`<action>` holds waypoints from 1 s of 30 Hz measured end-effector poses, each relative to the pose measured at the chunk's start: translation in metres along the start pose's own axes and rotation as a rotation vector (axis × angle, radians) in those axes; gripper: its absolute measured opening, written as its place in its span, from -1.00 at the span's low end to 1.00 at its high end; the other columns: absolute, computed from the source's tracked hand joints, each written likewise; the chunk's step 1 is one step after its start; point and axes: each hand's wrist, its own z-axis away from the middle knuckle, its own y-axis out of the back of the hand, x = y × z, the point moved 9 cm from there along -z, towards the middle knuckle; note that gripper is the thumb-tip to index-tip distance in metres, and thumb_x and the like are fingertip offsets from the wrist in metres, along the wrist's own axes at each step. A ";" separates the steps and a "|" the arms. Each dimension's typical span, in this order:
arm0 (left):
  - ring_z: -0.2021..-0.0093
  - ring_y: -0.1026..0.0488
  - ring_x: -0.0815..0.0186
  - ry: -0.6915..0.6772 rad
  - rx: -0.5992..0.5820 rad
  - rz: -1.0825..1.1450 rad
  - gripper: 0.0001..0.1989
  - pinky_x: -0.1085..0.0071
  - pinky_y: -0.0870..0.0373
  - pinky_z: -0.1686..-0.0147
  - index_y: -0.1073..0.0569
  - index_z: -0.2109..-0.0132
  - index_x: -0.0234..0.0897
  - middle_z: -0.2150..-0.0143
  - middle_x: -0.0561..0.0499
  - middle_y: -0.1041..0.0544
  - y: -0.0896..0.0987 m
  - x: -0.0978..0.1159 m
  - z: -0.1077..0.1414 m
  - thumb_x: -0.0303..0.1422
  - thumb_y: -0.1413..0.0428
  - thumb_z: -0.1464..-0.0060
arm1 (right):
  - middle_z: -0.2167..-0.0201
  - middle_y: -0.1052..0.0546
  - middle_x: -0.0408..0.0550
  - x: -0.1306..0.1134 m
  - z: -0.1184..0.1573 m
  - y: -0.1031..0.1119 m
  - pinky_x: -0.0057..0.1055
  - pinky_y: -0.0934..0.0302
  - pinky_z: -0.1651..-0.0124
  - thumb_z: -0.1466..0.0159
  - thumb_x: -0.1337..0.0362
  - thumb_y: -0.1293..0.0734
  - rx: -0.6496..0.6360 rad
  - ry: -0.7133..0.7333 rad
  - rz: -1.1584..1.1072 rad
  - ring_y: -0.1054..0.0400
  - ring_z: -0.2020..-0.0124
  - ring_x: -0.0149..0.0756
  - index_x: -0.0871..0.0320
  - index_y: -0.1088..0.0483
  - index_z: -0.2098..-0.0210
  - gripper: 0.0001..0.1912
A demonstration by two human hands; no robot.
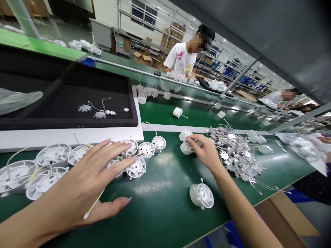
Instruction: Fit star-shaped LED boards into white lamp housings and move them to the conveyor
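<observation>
My left hand (89, 179), palm down with fingers spread, reaches over a group of white round plastic housings (136, 168); it grips none of them. Some housings are partly hidden under its fingers, and thin wires with small connectors come out of several. My right hand (208, 151) pinches a white round housing (185, 148) between thumb and fingers. Just behind that piece stands a second housing (185, 134). Closer to me, a single housing (201, 195) lies tilted, its spoked face showing. Right of my right hand is a heap of silver star-shaped plates (239, 155) with wires.
A black tray (113, 79) at left holds a few star-shaped plates. Beyond the white strip, a green belt (155, 115) carries a lone housing (177, 112) and a small group. A person in a white shirt (181, 57) works across the line. A cardboard box (287, 220) sits below right.
</observation>
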 end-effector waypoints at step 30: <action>-0.46 -0.28 -0.05 -0.037 0.021 -0.149 -0.60 0.02 -0.14 -0.51 -0.47 -0.27 -0.22 -0.39 -0.18 -0.45 -0.006 0.022 -0.009 -0.23 -0.14 -0.37 | -0.03 -0.69 0.09 -0.011 -0.079 -0.084 0.08 -0.41 -0.26 -0.50 0.03 -0.42 -0.561 -0.138 0.025 -0.59 -0.08 -0.07 0.18 -0.59 -0.05 -0.65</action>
